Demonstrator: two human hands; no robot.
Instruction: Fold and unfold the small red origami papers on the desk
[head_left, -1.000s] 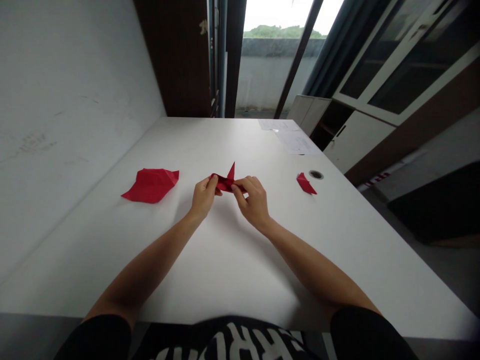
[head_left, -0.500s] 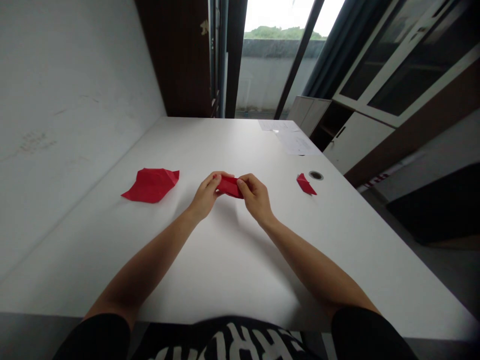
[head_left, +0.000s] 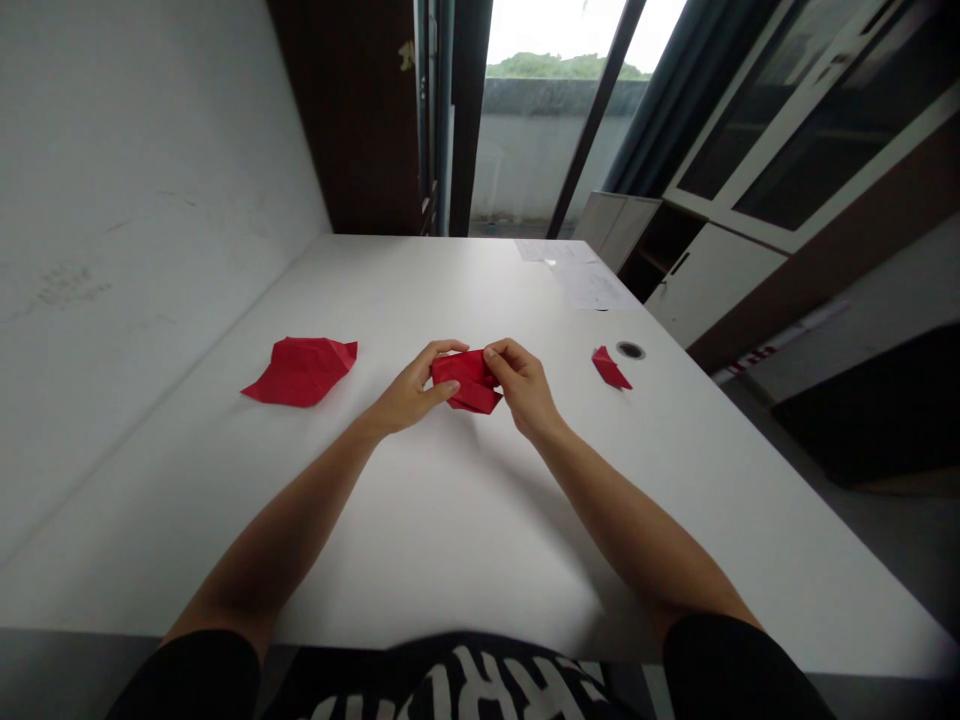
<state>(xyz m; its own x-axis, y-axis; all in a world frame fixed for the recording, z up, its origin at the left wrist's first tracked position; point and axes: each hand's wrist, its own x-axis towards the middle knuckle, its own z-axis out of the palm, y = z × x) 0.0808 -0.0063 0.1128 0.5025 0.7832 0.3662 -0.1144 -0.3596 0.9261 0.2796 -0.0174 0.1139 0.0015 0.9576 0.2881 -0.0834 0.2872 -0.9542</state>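
The left hand grips the left end of a folded piece of red paper, its fingers curving over the top edge and its thumb lying across the near side. The right hand closes on the right end, with its fingertips on the upper corner. The hands stand apart, joined only by the paper that both clamp.

The paper is already folded into a compact, layered shape with sharp creases. A corner juts down and to the right at its lower edge. How many folds remain cannot be told from this view. Its long axis runs across the view from left to right, tipping slightly downward to the right.

It sits between the hands, over the middle of the white table, though whether it touches the surface cannot be told. Left of the hands lies a creased red paper sheet. To the right, a small red paper scrap lies just beside a round cable grommet. Printed white papers lie near the far edge, before a glass door.
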